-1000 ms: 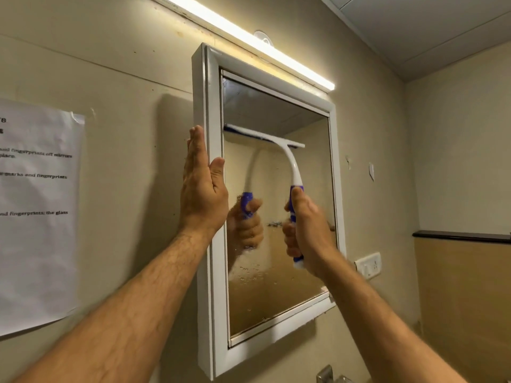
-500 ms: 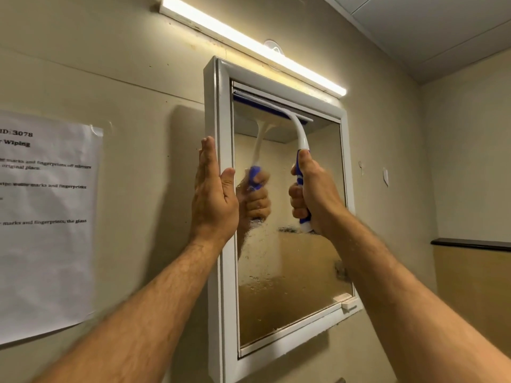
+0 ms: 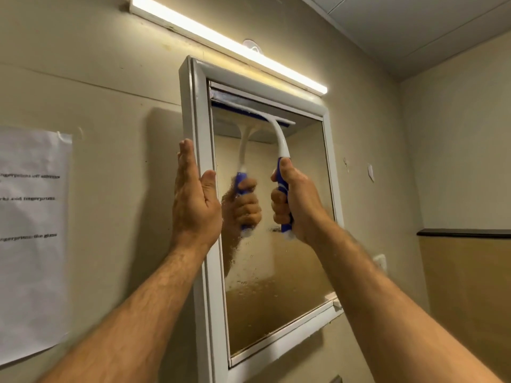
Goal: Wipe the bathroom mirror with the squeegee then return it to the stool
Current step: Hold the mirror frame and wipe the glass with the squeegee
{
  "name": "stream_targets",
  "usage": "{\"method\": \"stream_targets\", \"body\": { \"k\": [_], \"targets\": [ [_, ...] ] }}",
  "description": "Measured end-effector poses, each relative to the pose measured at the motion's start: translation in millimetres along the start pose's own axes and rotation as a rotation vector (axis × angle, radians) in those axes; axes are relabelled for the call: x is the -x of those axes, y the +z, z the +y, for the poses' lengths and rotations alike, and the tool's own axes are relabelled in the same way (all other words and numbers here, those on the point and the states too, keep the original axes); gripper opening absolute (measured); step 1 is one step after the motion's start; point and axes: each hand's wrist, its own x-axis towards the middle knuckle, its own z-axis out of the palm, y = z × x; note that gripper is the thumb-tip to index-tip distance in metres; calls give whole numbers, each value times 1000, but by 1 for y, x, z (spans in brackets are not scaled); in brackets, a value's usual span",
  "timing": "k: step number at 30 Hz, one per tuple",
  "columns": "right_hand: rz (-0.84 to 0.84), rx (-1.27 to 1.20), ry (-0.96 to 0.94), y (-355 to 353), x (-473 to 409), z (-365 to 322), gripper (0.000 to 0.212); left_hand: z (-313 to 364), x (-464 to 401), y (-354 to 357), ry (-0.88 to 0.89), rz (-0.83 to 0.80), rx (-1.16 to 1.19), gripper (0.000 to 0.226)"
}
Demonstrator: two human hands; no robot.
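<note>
A white-framed bathroom mirror (image 3: pixel 276 272) hangs on the beige wall, its lower glass dotted with water drops. My right hand (image 3: pixel 297 200) is shut on the blue grip of a white squeegee (image 3: pixel 280 136). The squeegee's blade lies against the glass along the top edge of the mirror. My left hand (image 3: pixel 193 194) is flat and open, pressed against the left side of the mirror frame (image 3: pixel 204 286), thumb on the front of the frame. The stool is out of view.
A lit tube lamp (image 3: pixel 226 44) runs above the mirror. A printed paper sheet (image 3: pixel 30 239) is taped to the wall at left. A wall socket (image 3: pixel 380 261) sits right of the mirror, and a dark ledge (image 3: pixel 464 232) runs along the right wall.
The squeegee went up the glass from the upper-middle to the top edge, my right hand rising with it. My left hand stayed on the frame's left side.
</note>
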Motion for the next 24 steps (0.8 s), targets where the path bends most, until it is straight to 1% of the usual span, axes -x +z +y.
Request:
{"method": "stream_targets", "body": {
  "k": [7,9,15,22,24],
  "targets": [
    [61,21,49,-11,53,54,36,-1,1,0,-1,5,26,56],
    [78,31,48,-11,55,52,36,0,1,1,0,6,33,56],
    [72,40,55,-2,24,16,40,-1,6,1,-20,5,31,56],
    [67,71,64,-13,65,63,38,-5,25,0,-34,14,40,57],
    [73,88,59,-14,69,63,37,-5,26,-1,-33,19,33,56]
  ]
}}
